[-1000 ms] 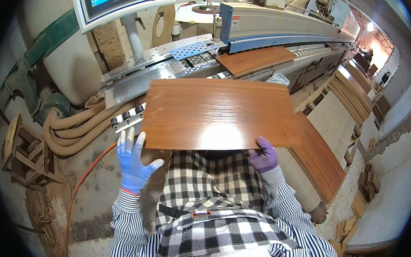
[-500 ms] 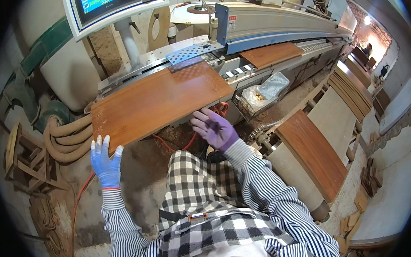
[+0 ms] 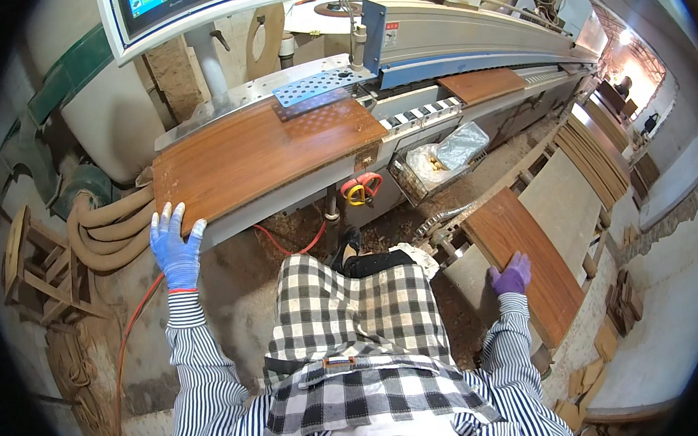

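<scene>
Blue covers the left hand [image 3: 177, 256], its fingers spread and tips on the near corner of the long board [image 3: 274, 163], which lies on the machine [image 3: 467, 51], ahead and to that hand's right. The purple right hand [image 3: 512, 274] rests at the left edge of the short board [image 3: 553, 289], thumb apart; whether it grips, I cannot tell.

With only 1 corner touched, an uneven push could skew the long board, and pale specks [image 3: 165, 189] just ahead of the left fingers, perhaps sawdust, could mar its face. Dragging the short board by 1 edge might tilt or scrape it, and the glove could slip on that finish. The blue plate [image 3: 309, 88], beyond the left hand and to its right, overlaps the long board's far edge; lifting there risks a knock.

Ahead and left of the right hand, a bin [image 3: 408, 184] and red-and-yellow loops [image 3: 357, 187] would hinder a low carry between the hands. A 3rd board [image 3: 481, 86] lies well beyond the right hand. Hoses [image 3: 123, 252] and a stool [image 3: 48, 260] crowd the left hand's outer side.
</scene>
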### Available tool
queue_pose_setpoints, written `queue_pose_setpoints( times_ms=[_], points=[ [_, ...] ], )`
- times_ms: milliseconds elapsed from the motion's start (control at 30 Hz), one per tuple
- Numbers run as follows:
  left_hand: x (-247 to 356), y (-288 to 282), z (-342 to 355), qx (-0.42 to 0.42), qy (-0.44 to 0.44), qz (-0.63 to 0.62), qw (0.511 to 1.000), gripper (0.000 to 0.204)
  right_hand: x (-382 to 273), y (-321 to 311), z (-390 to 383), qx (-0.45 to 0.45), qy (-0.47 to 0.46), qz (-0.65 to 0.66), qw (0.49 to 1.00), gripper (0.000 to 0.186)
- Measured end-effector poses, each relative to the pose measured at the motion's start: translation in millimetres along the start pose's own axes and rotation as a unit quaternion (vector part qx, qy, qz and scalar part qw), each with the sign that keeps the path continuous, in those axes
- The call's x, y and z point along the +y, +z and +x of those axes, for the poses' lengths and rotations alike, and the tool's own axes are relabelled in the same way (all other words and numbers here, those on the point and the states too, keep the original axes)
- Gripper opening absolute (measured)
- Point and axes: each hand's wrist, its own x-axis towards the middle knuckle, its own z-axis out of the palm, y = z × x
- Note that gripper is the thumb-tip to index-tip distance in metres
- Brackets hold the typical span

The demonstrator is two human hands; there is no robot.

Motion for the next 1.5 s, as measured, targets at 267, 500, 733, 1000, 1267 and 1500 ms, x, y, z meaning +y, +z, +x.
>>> queue_pose_setpoints(
  times_ms=[267,500,733,1000,1267,1500],
  points=[
    [-0.2,1.5,0.5,-0.003,-0.005,-0.01,1.0,0.056,25.6,24.6,-19.0,0.059,-0.063,0.023,0.996,0.064],
    [-2.5,-0.1,-0.4,-0.009,-0.008,-0.009,1.0,0.056,-8.3,-8.1,-74.2,0.202,-0.163,0.243,0.935,0.031],
    [-0.7,1.5,2.6,-0.01,-0.005,-0.001,1.0,0.056,70.8,95.3,-88.5,-0.051,0.341,0.895,0.284,0.062],
    [-6.8,1.8,1.2,-0.027,0.003,-0.009,1.0,0.058,83.7,98.5,-71.7,-0.006,0.422,0.866,0.266,0.08],
    [-35.4,-13.3,-12.0,-0.047,-0.051,-0.019,0.997,0.055,78.0,104.4,-70.3,0.007,0.422,0.85,0.315,0.083],
    [-45.1,-13.9,-15.3,-0.042,-0.038,-0.157,0.986,0.047,56.4,76.0,-72.5,0.037,0.422,0.837,0.345,0.087]
  ],
)
